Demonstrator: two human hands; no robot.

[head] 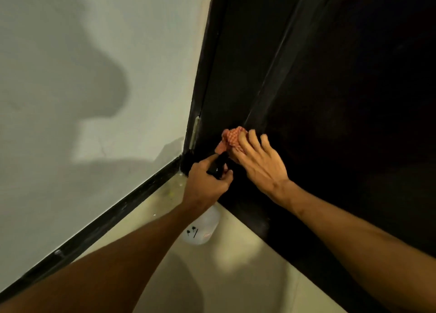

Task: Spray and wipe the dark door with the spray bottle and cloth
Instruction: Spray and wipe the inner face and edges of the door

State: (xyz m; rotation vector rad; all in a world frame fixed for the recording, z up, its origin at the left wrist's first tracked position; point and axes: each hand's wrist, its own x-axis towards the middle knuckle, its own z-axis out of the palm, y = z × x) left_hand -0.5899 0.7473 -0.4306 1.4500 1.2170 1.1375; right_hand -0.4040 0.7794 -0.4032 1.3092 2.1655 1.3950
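Door (330, 76): dark, near-black surf., smooth, low sheen; faint light streaks are seen along the raised moulding. Cloth (232, 138): woven fabric w/ red-white check, matt, crumpled. Spray bottle (203, 227): body in translucent white plastic, smooth; trigger head (218, 166) in glossy black plastic. Hinge (194, 133): pale, metal-looking, dull. Wall (94, 76): pale paint, matt. Skirting (118, 206): black, semi-gloss, scuffed. Floor (247, 265): cream, smooth, slight sheen.
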